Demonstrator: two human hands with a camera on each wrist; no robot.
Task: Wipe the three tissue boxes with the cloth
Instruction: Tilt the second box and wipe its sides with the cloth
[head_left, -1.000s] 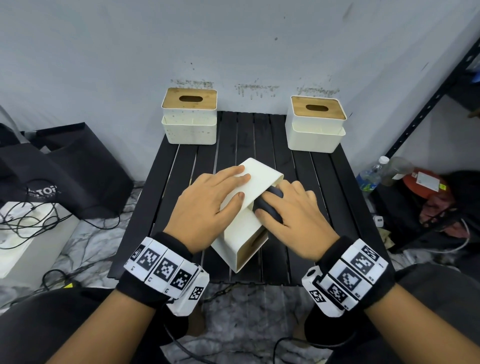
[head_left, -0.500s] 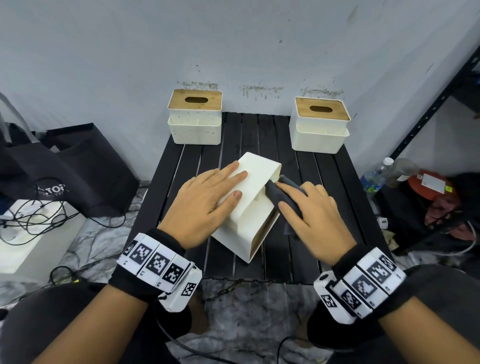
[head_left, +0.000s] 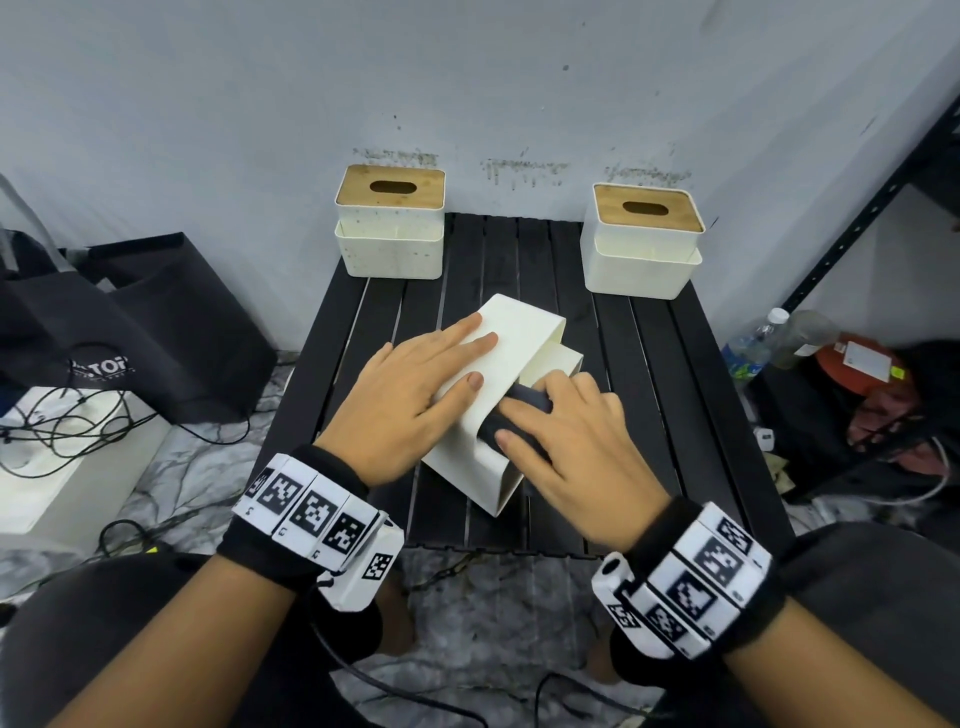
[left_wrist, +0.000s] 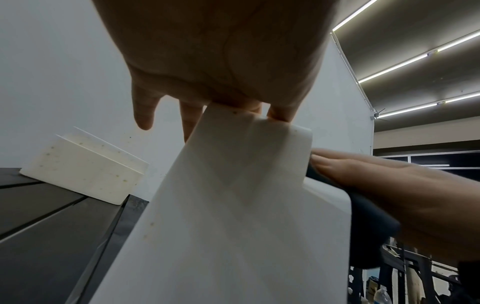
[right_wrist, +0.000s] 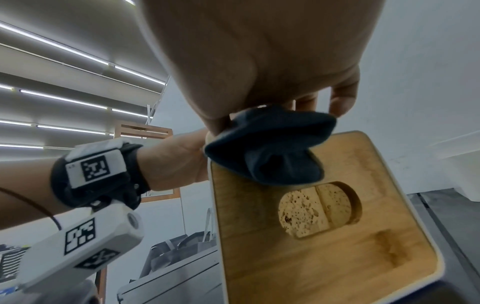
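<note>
Right hand (head_left: 574, 449), cloth (head_left: 511, 418) apparently pinched

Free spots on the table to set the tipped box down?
Bare slats between the two upright boxes at the back of the table. Crowded mid-front: left hand steadies the tipped box, right hand presses the cloth on it.

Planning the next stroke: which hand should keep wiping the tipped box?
Right hand: it presses the dark cloth on the tipped box, which the left hand steadies.

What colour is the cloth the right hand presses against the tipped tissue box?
Dark blue-grey cloth, clearest in the right wrist view.
</note>
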